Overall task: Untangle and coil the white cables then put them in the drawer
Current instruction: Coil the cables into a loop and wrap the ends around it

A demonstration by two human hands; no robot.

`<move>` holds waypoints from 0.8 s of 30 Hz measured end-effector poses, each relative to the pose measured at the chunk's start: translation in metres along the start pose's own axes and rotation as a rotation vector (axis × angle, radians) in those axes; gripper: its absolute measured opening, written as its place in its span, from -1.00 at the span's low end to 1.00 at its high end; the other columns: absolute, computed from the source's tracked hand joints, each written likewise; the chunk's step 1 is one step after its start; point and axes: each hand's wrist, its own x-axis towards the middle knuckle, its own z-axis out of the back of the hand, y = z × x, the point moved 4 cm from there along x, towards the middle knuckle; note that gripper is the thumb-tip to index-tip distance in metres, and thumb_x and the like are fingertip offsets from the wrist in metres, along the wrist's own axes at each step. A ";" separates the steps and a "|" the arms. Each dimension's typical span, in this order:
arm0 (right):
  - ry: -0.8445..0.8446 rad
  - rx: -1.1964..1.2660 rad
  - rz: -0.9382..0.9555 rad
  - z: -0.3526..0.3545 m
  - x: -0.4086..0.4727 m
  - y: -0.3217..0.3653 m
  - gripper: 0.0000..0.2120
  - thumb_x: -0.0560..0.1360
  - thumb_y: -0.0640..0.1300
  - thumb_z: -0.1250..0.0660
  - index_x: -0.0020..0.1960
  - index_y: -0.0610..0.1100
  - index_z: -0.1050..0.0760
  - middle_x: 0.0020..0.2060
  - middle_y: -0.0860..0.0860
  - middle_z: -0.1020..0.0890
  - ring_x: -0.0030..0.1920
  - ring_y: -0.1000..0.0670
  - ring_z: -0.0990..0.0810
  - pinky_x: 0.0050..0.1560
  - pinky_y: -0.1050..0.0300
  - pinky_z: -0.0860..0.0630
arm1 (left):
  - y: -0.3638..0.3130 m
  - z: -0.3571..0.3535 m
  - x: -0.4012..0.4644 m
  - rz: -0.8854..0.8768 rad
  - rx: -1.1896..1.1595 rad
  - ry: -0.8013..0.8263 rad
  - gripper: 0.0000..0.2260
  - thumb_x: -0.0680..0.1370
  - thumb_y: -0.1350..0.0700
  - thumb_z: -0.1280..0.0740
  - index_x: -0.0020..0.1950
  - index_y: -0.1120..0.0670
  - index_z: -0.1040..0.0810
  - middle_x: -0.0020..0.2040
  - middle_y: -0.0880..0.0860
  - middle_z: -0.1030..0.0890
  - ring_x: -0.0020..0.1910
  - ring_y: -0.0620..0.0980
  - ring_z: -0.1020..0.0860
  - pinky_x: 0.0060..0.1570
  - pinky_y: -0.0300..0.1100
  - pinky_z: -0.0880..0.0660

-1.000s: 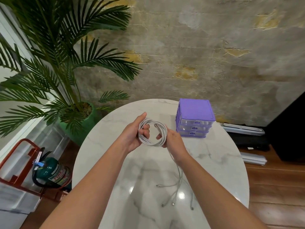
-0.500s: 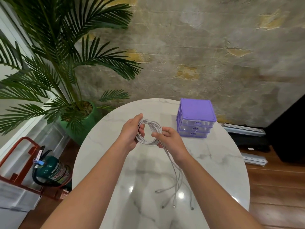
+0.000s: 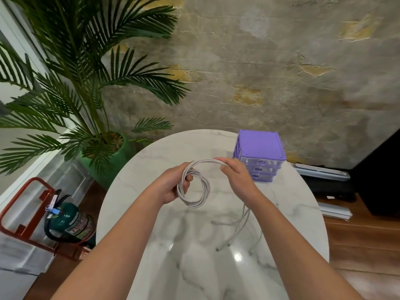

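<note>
My left hand (image 3: 172, 184) grips a coil of white cables (image 3: 200, 197) above the round marble table (image 3: 151, 161). From the coil a strand arcs up and right to my right hand (image 3: 237, 176), which pinches it between thumb and fingers. Below my right wrist the loose cable ends (image 3: 239, 230) hang down, and their plugs lie on the tabletop. The purple drawer unit (image 3: 259, 152) stands at the table's far right, just behind my right hand, with its three clear drawers closed.
A potted palm (image 3: 86, 100) in a green pot stands left of the table. A green fire extinguisher (image 3: 69, 221) in a red stand sits on the floor at the left. Dark equipment and white strips lie on the wooden floor at the right.
My right hand has moved up and to the right, drawing a strand out of the coil into a wide arc. The coil now hangs lower from my left hand.
</note>
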 end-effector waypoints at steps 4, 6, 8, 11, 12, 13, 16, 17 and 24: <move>0.031 -0.201 0.055 -0.003 -0.005 -0.006 -0.66 0.66 -0.06 -0.13 0.41 0.06 -0.43 -0.07 0.06 -0.47 0.05 0.08 -0.42 0.14 0.24 -0.28 | -0.012 -0.007 -0.006 -0.079 -0.088 0.060 -0.79 0.59 -0.01 -0.33 -0.19 0.06 -0.47 -0.45 -0.04 -0.33 -0.52 -0.15 -0.23 -0.63 -0.41 -0.19; 0.022 -0.079 0.017 -0.007 -0.012 -0.008 -0.67 0.65 -0.01 -0.15 0.40 0.08 -0.45 -0.06 0.20 -0.53 -0.04 0.22 -0.47 0.13 0.24 -0.37 | -0.019 -0.009 -0.010 -0.127 -0.107 0.051 -0.79 0.56 0.00 -0.38 -0.20 0.05 -0.46 -0.46 -0.05 -0.31 -0.51 -0.16 -0.22 -0.62 -0.42 -0.17; 0.039 0.033 -0.043 -0.015 -0.016 -0.010 -0.65 0.65 0.05 -0.15 0.40 0.09 -0.43 0.08 0.26 -0.54 0.08 0.27 -0.48 0.21 0.24 -0.36 | -0.023 -0.011 -0.012 -0.150 -0.128 0.045 -0.76 0.52 -0.03 -0.42 -0.21 0.05 -0.45 -0.46 -0.06 -0.29 -0.51 -0.17 -0.23 -0.61 -0.43 -0.17; 0.039 0.386 -0.199 -0.026 -0.018 -0.008 -0.72 0.65 0.03 -0.10 0.32 0.04 -0.40 -0.08 0.08 -0.51 -0.13 0.11 -0.44 -0.05 0.24 -0.35 | -0.024 -0.012 -0.011 -0.122 -0.258 0.063 -0.67 0.47 -0.11 -0.46 -0.26 0.03 -0.39 -0.43 -0.07 -0.23 -0.52 -0.19 -0.22 -0.64 -0.44 -0.17; -0.019 0.491 -0.223 -0.026 -0.017 -0.006 -0.81 0.65 -0.03 -0.11 0.22 0.01 -0.40 -0.19 0.05 -0.46 -0.27 0.08 -0.36 -0.20 0.23 -0.30 | -0.024 -0.012 -0.011 -0.106 -0.306 0.071 -0.65 0.46 -0.14 -0.46 -0.28 0.02 -0.37 -0.43 -0.07 -0.21 -0.53 -0.20 -0.22 -0.65 -0.44 -0.18; -0.082 0.544 -0.236 -0.024 -0.015 -0.006 -0.89 0.64 -0.10 -0.13 0.12 -0.01 -0.40 -0.24 0.03 -0.44 -0.34 0.07 -0.30 -0.29 0.22 -0.26 | -0.024 -0.012 -0.011 -0.096 -0.338 0.078 -0.63 0.45 -0.15 -0.46 -0.30 0.02 -0.36 -0.42 -0.07 -0.20 -0.54 -0.20 -0.23 -0.66 -0.45 -0.18; -0.145 0.480 -0.224 -0.026 -0.016 -0.006 -0.95 0.60 -0.16 -0.27 -0.04 -0.08 -0.48 -0.23 0.02 -0.50 -0.42 0.07 -0.35 -0.35 0.22 -0.30 | -0.027 -0.015 -0.011 -0.111 -0.364 0.099 -0.64 0.43 -0.13 -0.47 -0.29 0.01 -0.35 -0.43 -0.08 -0.20 -0.54 -0.21 -0.23 -0.66 -0.46 -0.19; -0.129 0.466 -0.224 -0.028 -0.017 -0.005 -0.94 0.57 -0.17 -0.31 -0.07 -0.11 -0.53 -0.27 0.02 -0.52 -0.44 0.07 -0.37 -0.37 0.22 -0.31 | -0.028 -0.016 -0.010 -0.122 -0.363 0.100 -0.66 0.44 -0.11 -0.47 -0.27 0.02 -0.37 -0.44 -0.09 -0.21 -0.54 -0.21 -0.23 -0.66 -0.47 -0.19; 0.129 0.661 -0.258 -0.041 -0.024 0.016 -0.66 0.57 0.06 -0.25 -0.10 -0.18 -0.65 -0.24 -0.14 -0.59 -0.42 0.00 -0.40 -0.33 0.14 -0.29 | -0.032 -0.011 -0.007 -0.232 -0.332 -0.026 -0.79 0.49 -0.01 -0.44 -0.13 0.07 -0.49 -0.43 -0.05 -0.34 -0.54 -0.18 -0.28 -0.65 -0.41 -0.21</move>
